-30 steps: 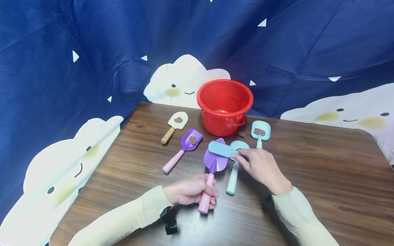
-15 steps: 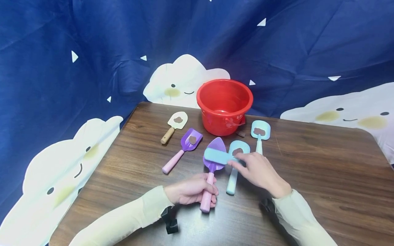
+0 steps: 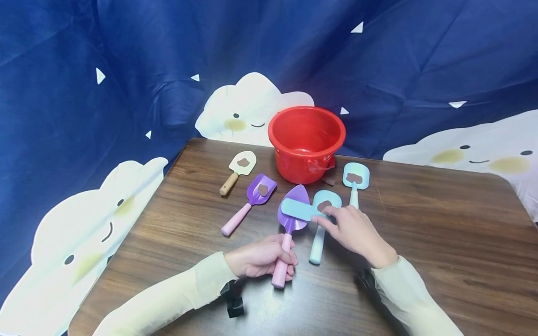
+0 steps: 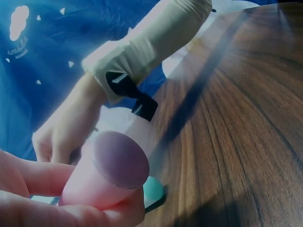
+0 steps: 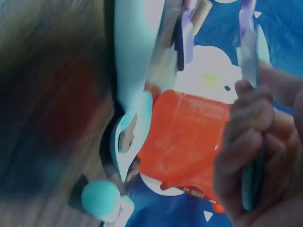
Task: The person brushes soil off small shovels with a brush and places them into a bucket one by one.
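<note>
The left hand [image 3: 265,257] grips the pink handle [image 3: 281,267] of a purple pointed trowel [image 3: 299,192]; the handle's end [image 4: 120,158] fills the left wrist view. Between the fingers of the right hand [image 3: 355,233] is a flat light blue brush-like piece [image 3: 296,209], which lies across the trowel's blade. In the right wrist view the right hand [image 5: 255,137] has its fingers curled round this piece. Beneath it on the table is a light blue shovel [image 3: 317,247] with a brown patch on its blade, partly covered by the right hand.
A red bucket [image 3: 300,163] stands at the back of the wooden table [image 3: 168,233]. To its left lie a cream scoop with a wooden handle [image 3: 229,184] and a purple scoop [image 3: 237,219]; to its right, another light blue shovel [image 3: 362,169]. A blue cloud-print curtain hangs behind.
The blue piece has shifted slightly down and left across the purple blade, and more of the light blue shovel's brown patch shows. Both hands keep their grip.
</note>
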`<state>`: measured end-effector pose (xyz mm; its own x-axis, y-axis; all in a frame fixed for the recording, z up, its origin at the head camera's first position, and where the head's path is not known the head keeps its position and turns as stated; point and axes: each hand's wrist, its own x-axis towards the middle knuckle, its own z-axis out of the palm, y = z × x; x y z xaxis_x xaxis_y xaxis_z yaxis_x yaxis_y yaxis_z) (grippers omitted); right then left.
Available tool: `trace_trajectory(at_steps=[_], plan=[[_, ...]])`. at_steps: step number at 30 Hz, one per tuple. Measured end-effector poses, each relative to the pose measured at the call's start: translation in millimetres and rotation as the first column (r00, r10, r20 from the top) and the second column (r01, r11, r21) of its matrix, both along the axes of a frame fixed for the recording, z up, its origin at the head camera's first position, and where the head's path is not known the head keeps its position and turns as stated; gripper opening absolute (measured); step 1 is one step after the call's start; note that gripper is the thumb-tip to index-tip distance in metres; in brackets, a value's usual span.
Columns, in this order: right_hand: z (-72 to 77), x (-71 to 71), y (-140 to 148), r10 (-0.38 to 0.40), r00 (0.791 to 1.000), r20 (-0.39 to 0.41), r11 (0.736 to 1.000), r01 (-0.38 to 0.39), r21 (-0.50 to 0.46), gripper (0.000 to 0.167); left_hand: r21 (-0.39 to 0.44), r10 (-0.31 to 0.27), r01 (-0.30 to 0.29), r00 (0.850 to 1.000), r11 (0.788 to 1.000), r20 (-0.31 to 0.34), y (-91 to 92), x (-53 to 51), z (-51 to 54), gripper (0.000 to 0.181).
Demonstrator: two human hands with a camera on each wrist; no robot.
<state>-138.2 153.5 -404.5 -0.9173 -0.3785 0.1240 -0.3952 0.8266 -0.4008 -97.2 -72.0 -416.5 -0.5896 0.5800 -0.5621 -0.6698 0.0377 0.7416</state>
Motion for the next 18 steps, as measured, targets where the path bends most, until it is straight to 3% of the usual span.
trace_trajectory(at_steps=[5, 9, 13, 18], plan=[[-0.9, -5.2, -1.1, -0.127, 0.976, -0.175, 0.991, 0.131, 0.014, 0.027, 0.006, -0.009, 0.009, 1.0, 1.0, 0.013, -0.9, -1.0, 0.5, 0.03], [-0.8, -7.2, -2.7, -0.196, 0.955, -0.224, 0.98, 0.199, -0.009, 0.029, 0.032, -0.024, 0.023, 0.999, 0.999, 0.029, -0.8, -2.1, 0.6, 0.028], [-1.1, -6.9, -5.4, -0.176, 0.966, -0.188, 0.984, 0.176, -0.017, 0.028, 0.056, -0.023, 0.021, 0.999, 0.998, 0.038, -1.0, -3.6, 0.9, 0.028], [0.4, -0.7, -9.1, -0.055, 0.996, -0.069, 0.998, 0.054, -0.021, 0.023, 0.055, 0.017, -0.017, 1.0, 0.998, 0.011, -3.3, -7.3, 2.2, 0.029]])
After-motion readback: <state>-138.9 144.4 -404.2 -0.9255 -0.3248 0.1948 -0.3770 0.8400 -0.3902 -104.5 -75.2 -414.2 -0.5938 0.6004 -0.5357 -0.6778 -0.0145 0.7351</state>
